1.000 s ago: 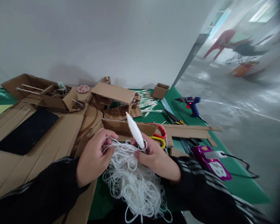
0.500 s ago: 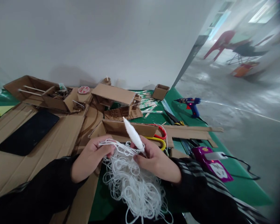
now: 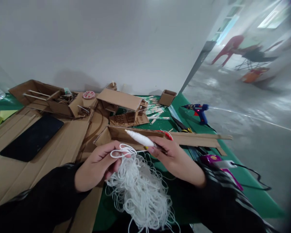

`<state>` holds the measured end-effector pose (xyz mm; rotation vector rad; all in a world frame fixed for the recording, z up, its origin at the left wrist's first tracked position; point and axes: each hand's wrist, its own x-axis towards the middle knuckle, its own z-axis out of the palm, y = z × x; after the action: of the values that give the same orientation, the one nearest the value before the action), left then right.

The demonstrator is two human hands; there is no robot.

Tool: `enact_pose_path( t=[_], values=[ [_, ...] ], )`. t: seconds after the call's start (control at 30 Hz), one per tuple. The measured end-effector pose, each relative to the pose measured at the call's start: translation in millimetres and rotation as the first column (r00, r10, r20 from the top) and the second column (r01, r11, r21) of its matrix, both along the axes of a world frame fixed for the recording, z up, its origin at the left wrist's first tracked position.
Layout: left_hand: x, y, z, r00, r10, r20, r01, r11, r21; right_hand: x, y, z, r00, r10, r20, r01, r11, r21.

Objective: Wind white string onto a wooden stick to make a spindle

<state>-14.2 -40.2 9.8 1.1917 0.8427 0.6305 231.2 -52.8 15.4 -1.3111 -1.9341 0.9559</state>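
My left hand (image 3: 99, 165) pinches loops of white string (image 3: 143, 191), and the rest of the tangled heap hangs below it over the green table. Between the fingers of my right hand (image 3: 172, 158) is a stick wound thickly with white string (image 3: 140, 138), its bare tip pointing to the upper left. A single strand runs from the loops in my left hand to the right hand. Just behind both hands lies an open cardboard box (image 3: 116, 132), partly hidden by them.
A black tablet-like slab (image 3: 31, 137) rests on cardboard sheets at left. Behind are cardboard constructions (image 3: 120, 98) and wooden sticks (image 3: 156, 110). A blue glue gun (image 3: 200, 111) stands at right, beyond scissors (image 3: 181, 124) and a purple power strip (image 3: 210, 158) with a cable.
The wound stick has tilted from steep to nearly flat, and my right hand has moved right, away from the string heap. My left hand still grips the loops.
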Motion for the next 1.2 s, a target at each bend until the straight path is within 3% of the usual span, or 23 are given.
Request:
enact_pose_path(
  t=[0.2, 0.37, 0.5, 0.6, 0.7, 0.87, 1.0, 1.2],
  values=[
    [3.1, -2.9, 3.4, 0.998, -0.046, -0.039, 0.046, 0.999, 0.013, 14.0, 5.8, 4.0, 0.955, 0.129, 0.266, -0.180, 0.967, 0.179],
    [3.1, -0.9, -3.4, 0.996, -0.066, 0.065, 0.069, 0.997, -0.038, 9.4, 2.7, 6.8, 0.946, 0.222, 0.236, -0.261, 0.954, 0.148],
    [6.4, -2.5, -1.2, 0.992, -0.107, 0.062, 0.111, 0.993, -0.051, -0.3, -1.7, 5.9, 0.944, 0.290, 0.158, -0.309, 0.944, 0.112],
    [4.9, -3.5, -1.1, 0.989, -0.075, 0.128, 0.084, 0.994, -0.064, -0.3, -2.9, 8.1, 0.920, 0.368, 0.135, -0.378, 0.924, 0.058],
    [-0.3, -2.6, -5.9, 0.971, -0.021, 0.240, 0.048, 0.993, -0.108, 10.7, -1.8, 14.9, 0.925, 0.344, 0.160, -0.351, 0.936, 0.017],
    [-4.6, -2.6, -14.0, 0.937, -0.042, 0.348, 0.085, 0.990, -0.109, 26.5, -0.1, 20.8, 0.940, 0.171, 0.297, -0.180, 0.984, 0.004],
    [-0.6, -5.2, -10.1, 0.960, -0.107, 0.260, 0.130, 0.989, -0.073, 16.6, -0.3, 12.7, 0.941, 0.144, 0.305, -0.174, 0.982, 0.075],
    [5.8, -5.2, -0.1, 0.988, -0.074, 0.136, 0.091, 0.988, -0.124, 5.0, -0.4, 1.2, 0.946, 0.191, 0.263, -0.229, 0.966, 0.122]
  ],
)
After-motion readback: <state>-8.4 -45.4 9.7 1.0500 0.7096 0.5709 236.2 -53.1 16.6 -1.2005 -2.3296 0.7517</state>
